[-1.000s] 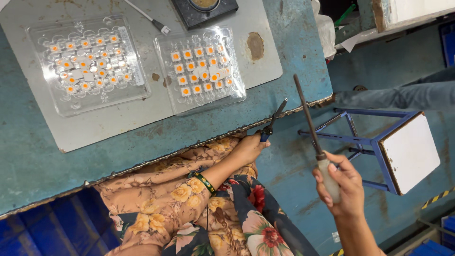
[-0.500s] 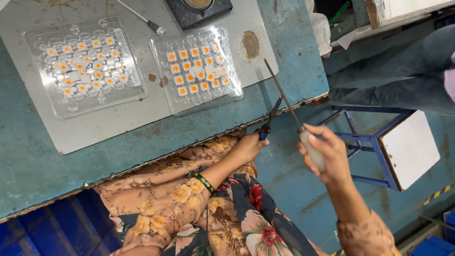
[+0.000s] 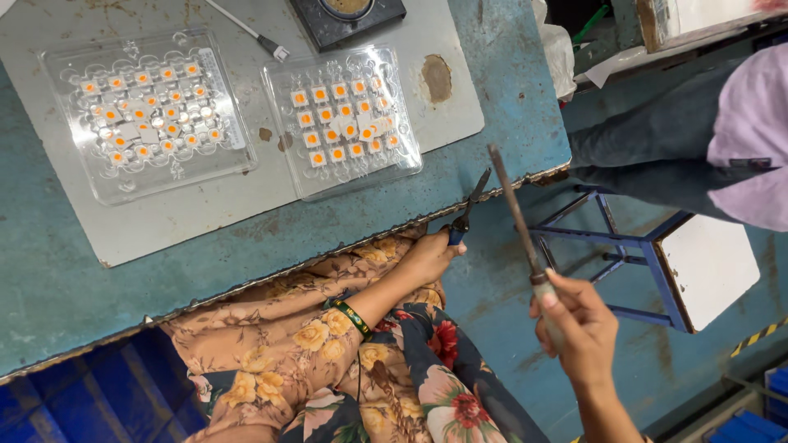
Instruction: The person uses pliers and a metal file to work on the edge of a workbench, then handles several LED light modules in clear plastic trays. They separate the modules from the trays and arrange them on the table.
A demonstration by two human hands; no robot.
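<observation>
**A:** Pliers [image 3: 465,215] with blue grips sit in your left hand [image 3: 427,256], closed round the handles down by your lap, just below the worn edge of the blue-green workbench [image 3: 49,279]. Their nose points up and to the right, past the bench edge.

**B:** And my other hand?

**A:** Your right hand [image 3: 579,328] is wrapped tight round the pale handle of a long metal file [image 3: 513,209]. Its blade rises up and to the left, so its long axis leans toward the pliers' tip. The two tools are near each other at their upper ends but apart; I can't tell how the pliers' jaws stand.

**B:** Which hand is closer to the trays?

**A:** Your left. The nearer clear tray [image 3: 342,119] of small orange-centred square parts lies up and left of the pliers, on the grey mat [image 3: 205,217]; a second tray [image 3: 148,111] lies further left. Your right hand hangs out over the floor, above the blue stool [image 3: 648,262], beside another person's legs [image 3: 657,148].
</observation>
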